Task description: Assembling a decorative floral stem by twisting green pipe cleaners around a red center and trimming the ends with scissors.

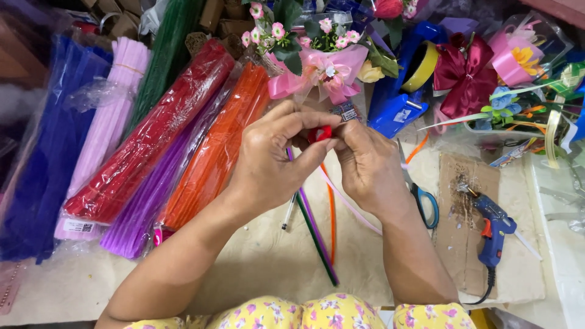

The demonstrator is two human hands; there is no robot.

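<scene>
My left hand and my right hand meet at the middle of the view, fingertips pinched together on a small red pipe-cleaner piece. Both hands hold it just above the beige work mat. Under the hands lie loose pipe cleaners: a green one, a purple one beside it, an orange one and a thin pink one. A thin white stick lies below my left wrist.
Bagged pipe-cleaner bundles lie at left: blue, pink, red, purple, orange. Blue-handled scissors and a blue glue gun on cardboard sit right. Ribbon flowers and bows crowd the back.
</scene>
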